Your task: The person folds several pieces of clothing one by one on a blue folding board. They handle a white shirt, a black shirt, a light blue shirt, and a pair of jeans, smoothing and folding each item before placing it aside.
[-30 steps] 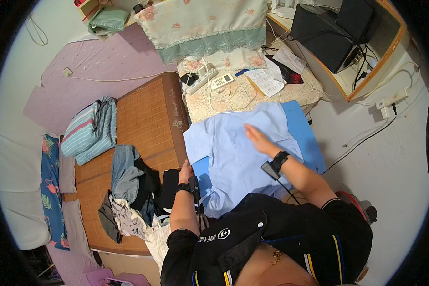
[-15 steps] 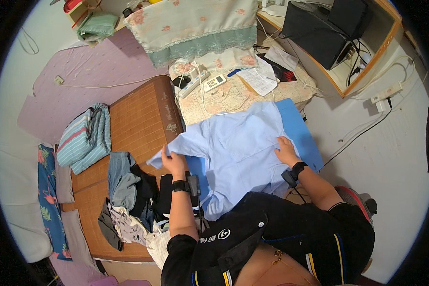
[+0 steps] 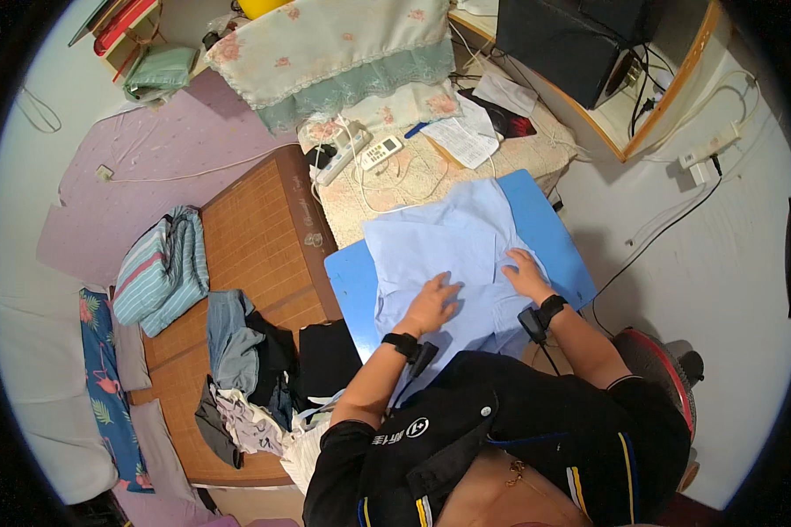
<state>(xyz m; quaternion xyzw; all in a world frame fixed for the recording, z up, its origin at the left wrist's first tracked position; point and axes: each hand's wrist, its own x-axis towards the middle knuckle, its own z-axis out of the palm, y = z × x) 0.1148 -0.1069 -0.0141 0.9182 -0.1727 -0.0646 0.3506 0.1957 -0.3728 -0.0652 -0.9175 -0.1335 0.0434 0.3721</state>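
A light blue long-sleeved shirt (image 3: 426,250) lies spread on a blue tabletop (image 3: 350,277), its left side folded inward and its lower part running toward my body. My left hand (image 3: 432,303) is over the middle of the shirt, fingers spread, with nothing gripped. On the shirt's right side rests my right hand (image 3: 526,274), its fingers stretched out over the cloth near the fold. Both wrists wear black straps with small dark devices.
Left of the tabletop, a brown bed mat (image 3: 259,237) bears a pile of dark and denim clothes (image 3: 255,351) and a folded striped quilt (image 3: 163,268). Beyond stands a cloth-covered table with a white remote (image 3: 381,153), a power strip (image 3: 344,156) and papers (image 3: 466,136).
My left hand has moved right, carrying the shirt's left sleeve inward over the body and letting it go. The tabletop's left part now shows. My right hand stays nearly in place.
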